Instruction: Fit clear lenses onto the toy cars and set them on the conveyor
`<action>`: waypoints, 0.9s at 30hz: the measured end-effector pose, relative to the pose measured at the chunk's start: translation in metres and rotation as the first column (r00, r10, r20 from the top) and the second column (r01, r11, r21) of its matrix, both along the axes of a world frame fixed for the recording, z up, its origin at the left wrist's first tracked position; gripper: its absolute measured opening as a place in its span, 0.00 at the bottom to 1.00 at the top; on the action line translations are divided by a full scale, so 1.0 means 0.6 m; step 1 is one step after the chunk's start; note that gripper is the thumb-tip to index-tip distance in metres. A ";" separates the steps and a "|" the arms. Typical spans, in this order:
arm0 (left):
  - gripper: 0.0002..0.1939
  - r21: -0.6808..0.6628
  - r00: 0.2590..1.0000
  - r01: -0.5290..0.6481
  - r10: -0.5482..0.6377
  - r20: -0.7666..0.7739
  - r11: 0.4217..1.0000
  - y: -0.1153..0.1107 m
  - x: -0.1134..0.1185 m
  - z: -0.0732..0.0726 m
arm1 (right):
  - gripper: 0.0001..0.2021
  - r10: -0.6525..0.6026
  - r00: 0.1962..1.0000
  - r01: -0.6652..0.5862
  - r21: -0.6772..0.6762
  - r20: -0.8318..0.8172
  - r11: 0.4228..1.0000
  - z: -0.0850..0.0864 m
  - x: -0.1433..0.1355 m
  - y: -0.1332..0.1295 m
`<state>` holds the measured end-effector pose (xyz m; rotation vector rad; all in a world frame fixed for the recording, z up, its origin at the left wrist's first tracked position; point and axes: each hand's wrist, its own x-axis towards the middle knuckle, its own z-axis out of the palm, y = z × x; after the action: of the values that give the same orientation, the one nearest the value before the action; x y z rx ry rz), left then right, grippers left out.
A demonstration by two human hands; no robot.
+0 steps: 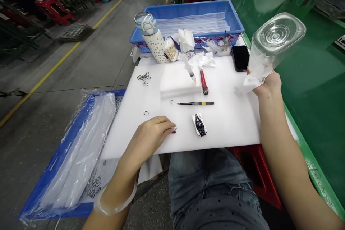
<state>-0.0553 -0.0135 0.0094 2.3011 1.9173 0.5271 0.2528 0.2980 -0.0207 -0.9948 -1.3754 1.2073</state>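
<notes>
My left hand [154,131] rests low over the white board [229,122], its fingertips pinched on a small dark ring-shaped piece [174,128]. Held up in my right hand [271,83] is a clear bottle [277,37], tipped with its base upward, and a white tissue [252,82] is bunched at its lower end. To the right of my left fingers lies a white and dark toy car [199,125]. Black tweezers [196,103] lie beyond it. Two loose dark loops [145,113] are near my left hand, and a small heap of similar loops [143,77] lies farther back.
A red utility knife [204,83] and a syringe [190,71] lie mid-board. Along the back are a phone [240,58], cotton swabs [170,49], a dotted bottle [153,41] and a blue bin [188,9]. A blue tray [60,158] with plastic-wrapped contents sits lower left.
</notes>
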 end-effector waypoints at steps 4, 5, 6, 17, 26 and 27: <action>0.11 0.123 0.987 -0.037 0.017 0.158 0.992 -0.008 0.003 -0.005 | 0.25 -0.180 0.983 0.181 0.038 -0.033 0.983 -0.002 -0.006 0.001; 0.09 0.149 0.967 -0.091 0.052 0.251 0.985 -0.012 0.010 -0.006 | 0.28 -0.249 0.967 0.253 0.082 -0.048 0.964 0.005 -0.011 0.000; 0.06 0.154 0.925 -0.156 0.090 0.369 0.976 -0.015 0.021 -0.008 | 0.30 -0.330 0.941 0.337 0.146 -0.069 0.930 0.014 -0.018 -0.003; 0.14 -0.175 -0.485 -0.182 0.067 0.872 0.968 0.010 0.180 -0.042 | 0.16 -0.323 0.801 -0.157 0.698 0.504 0.699 0.194 -0.138 -0.064; 0.16 -0.218 -0.557 -0.146 0.101 0.824 0.965 0.003 0.172 -0.051 | 0.08 0.071 0.860 -0.465 0.717 0.506 0.520 0.180 -0.142 -0.291; 0.16 -0.221 -0.560 -0.150 0.101 0.822 0.964 0.003 0.172 -0.052 | 0.05 0.056 0.822 -0.530 0.726 0.566 0.438 0.160 -0.143 -0.317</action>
<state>0.0481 -0.0117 -0.0221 0.2835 0.8326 1.7987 0.1670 0.1078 0.0751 -0.2544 -2.3053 0.2945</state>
